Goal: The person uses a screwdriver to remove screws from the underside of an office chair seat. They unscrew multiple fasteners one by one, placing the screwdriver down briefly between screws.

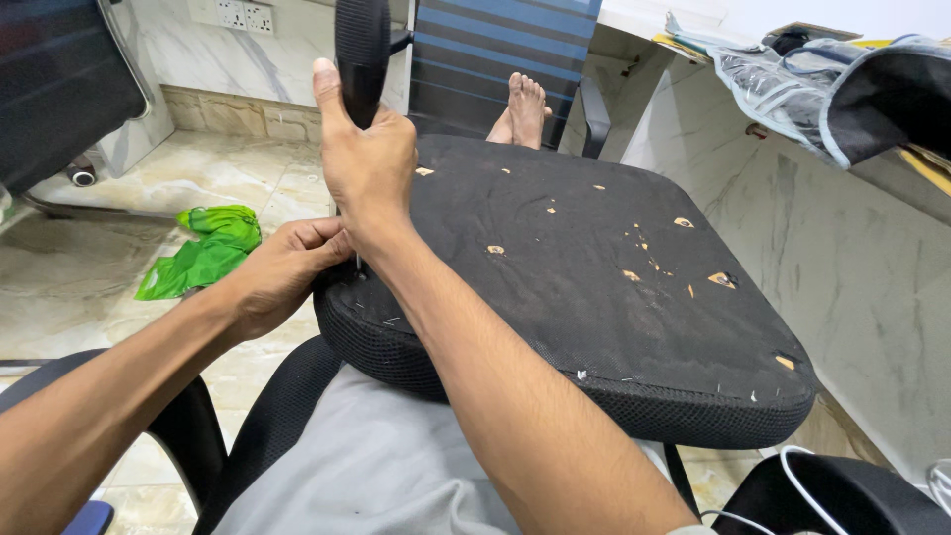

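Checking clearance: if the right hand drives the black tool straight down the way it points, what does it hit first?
Likely the black seat cushion edge: the right hand aims the black tool down there, beside the left hand's fingers. Depth is unclear.

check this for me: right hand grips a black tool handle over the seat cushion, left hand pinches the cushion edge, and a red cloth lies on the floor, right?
Not quite. In the head view the cloth on the floor is green, not red. The rest holds: the right hand grips the black tool handle over the seat cushion, and the left hand pinches its edge.
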